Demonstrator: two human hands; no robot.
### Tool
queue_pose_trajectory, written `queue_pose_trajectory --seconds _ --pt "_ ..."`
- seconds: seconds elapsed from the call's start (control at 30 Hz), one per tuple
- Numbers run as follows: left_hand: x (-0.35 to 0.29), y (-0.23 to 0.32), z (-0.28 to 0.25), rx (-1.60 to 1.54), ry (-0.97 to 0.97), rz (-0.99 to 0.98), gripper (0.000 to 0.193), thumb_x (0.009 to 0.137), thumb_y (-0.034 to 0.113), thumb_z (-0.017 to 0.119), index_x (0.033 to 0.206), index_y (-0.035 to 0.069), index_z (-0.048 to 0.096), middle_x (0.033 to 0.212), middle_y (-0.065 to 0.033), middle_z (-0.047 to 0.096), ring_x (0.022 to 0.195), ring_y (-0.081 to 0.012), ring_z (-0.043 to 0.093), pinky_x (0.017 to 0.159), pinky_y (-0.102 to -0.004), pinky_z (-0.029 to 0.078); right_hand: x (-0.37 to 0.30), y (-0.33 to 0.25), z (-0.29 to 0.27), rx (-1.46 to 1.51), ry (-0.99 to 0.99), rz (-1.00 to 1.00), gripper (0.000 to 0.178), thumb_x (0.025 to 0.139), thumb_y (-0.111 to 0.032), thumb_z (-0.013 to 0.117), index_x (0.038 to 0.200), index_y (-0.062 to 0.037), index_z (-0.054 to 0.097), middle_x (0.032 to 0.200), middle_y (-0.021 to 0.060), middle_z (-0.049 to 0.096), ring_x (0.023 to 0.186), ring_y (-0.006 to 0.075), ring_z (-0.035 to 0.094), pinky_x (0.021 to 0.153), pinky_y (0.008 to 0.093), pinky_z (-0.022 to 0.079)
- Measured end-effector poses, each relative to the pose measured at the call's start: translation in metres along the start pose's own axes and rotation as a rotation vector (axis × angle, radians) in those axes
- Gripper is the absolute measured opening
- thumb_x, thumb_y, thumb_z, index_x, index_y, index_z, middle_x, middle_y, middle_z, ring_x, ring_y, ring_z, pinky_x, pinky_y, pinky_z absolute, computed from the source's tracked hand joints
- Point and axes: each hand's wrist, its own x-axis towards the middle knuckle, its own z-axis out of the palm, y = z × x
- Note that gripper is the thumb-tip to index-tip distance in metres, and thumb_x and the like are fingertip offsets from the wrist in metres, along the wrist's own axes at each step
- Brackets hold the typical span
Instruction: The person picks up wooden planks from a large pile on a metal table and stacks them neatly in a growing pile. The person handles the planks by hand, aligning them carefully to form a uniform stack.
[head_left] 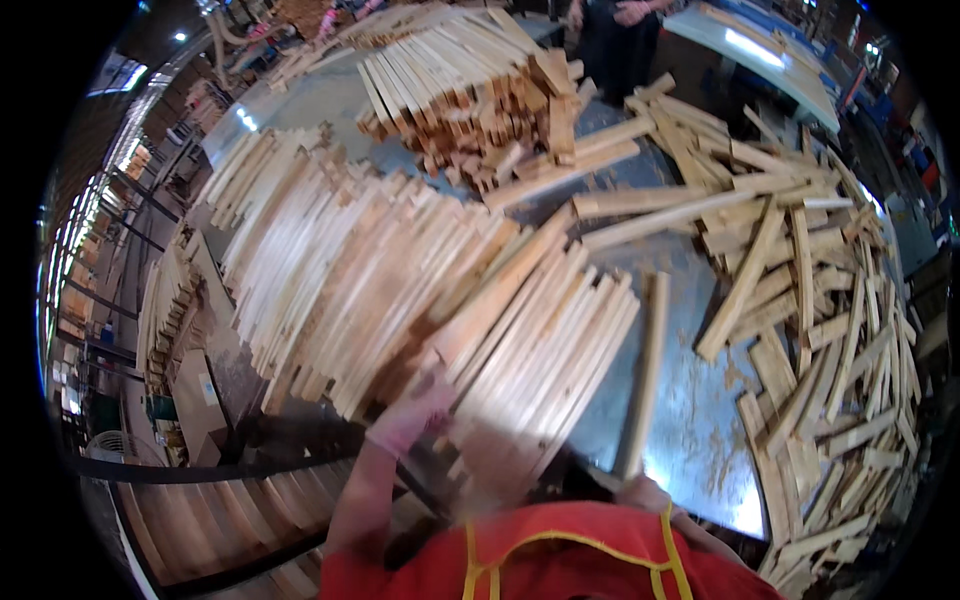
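Observation:
My left hand (415, 408), in a pinkish glove, is closed at the near end of a wooden board (515, 280). This board slants away between two groups of strips; motion blurs the fingers somewhat. To its right lies a row of pale wooden strips (545, 365), side by side, their near ends blurred. A wider row of strips (340, 270) spreads to the left. My right hand (645, 493) is at the table's near edge, closed on the near end of a single wooden strip (648, 375). That strip points away from me, apart from the row. My red garment hides part of the right forearm.
The metal table (690, 420) bears a stacked pile of strips (470, 90) at the back and a loose, jumbled heap (800, 260) along the right. A person (615, 40) stands beyond the table. Wooden pieces (220, 525) lie in a dark-framed holder at lower left.

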Motion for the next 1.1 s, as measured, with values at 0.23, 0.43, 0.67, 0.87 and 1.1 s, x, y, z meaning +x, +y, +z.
queue_pose_trajectory --seconds 0.23,0.43,0.67,0.87,1.1 --pt "0.083 0.007 -0.061 -0.219 -0.433 0.214 0.045 0.108 0.047 0.057 0.094 0.006 0.070 0.075 -0.0050 0.061 0.065 -0.0162 0.057 0.061 -0.0303 0.045 0.023 -0.092 0.022 -0.426 -0.325 -0.674 0.059 0.098 -0.054 0.062 0.131 -0.0060 0.069 0.119 0.0227 0.074 0.116 0.0410 0.070 0.099 0.0472 0.057" --pt "0.106 0.070 0.040 0.865 0.218 0.493 0.055 0.101 0.054 0.061 0.100 0.000 0.073 0.101 -0.0168 0.076 0.093 -0.0300 0.072 0.086 -0.0450 0.055 0.068 -0.110 -0.024 0.451 0.082 -0.520 0.076 0.094 -0.046 0.076 0.146 0.0038 0.051 0.124 0.0245 0.073 0.118 0.0337 0.071 0.100 0.0413 0.055" --pt "0.107 0.045 0.036 1.233 0.267 0.462 0.038 0.093 0.036 0.066 0.111 0.003 0.072 0.119 -0.0286 0.070 0.110 -0.0494 0.067 0.095 -0.0525 0.054 0.157 -0.069 -0.098 0.246 0.498 -0.533 0.078 0.086 -0.039 0.082 0.142 0.0055 0.052 0.127 0.0286 0.069 0.118 0.0455 0.066 0.102 0.0486 0.053" --pt "0.060 -0.031 -0.102 1.665 0.876 0.713 0.065 0.094 0.032 0.073 0.154 0.015 0.055 0.147 -0.0186 0.061 0.135 -0.0400 0.057 0.111 -0.0523 0.046 0.208 -0.061 -0.214 -0.156 1.145 -0.207 0.070 0.080 -0.032 0.085 0.134 -0.0063 0.048 0.125 0.0244 0.063 0.118 0.0455 0.062 0.097 0.0517 0.054" --pt "0.052 -0.032 -0.097 1.807 0.774 0.281 0.083 0.094 0.037 0.073 0.166 0.017 0.036 0.165 -0.0154 0.044 0.144 -0.0421 0.049 0.116 -0.0526 0.043 0.204 0.016 -0.159 0.544 0.624 -0.431 0.101 0.077 -0.011 0.072 0.166 -0.0053 0.025 0.132 0.0280 0.065 0.115 0.0417 0.066 0.100 0.0453 0.054"
